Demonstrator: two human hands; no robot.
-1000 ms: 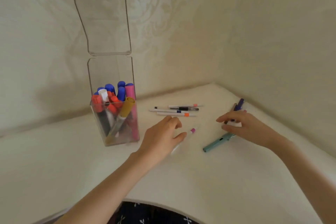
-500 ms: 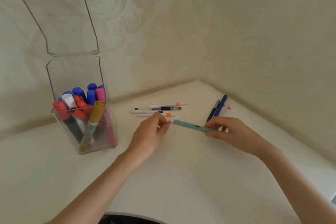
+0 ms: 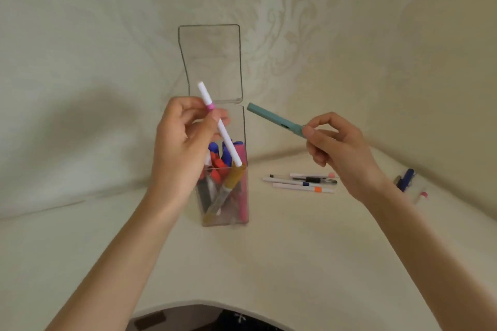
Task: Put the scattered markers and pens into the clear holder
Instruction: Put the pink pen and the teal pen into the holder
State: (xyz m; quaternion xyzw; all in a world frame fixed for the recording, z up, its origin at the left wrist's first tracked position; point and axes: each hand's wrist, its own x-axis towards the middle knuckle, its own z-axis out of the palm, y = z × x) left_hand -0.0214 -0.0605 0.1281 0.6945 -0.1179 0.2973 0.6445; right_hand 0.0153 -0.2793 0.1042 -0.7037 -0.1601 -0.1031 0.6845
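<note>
Pinched in the left grip, a pink-banded white pen has been raised from the tabletop to the mouth of the clear holder, a teal pen likewise in the right grip, insertion judged imminent.

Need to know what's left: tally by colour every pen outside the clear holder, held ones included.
White pens: 5 (one in the left hand)
Teal pen, in the right hand: 1
Black pen: 1
Blue pen: 1
Dark pen, partly hidden: 1
Total: 9
</note>
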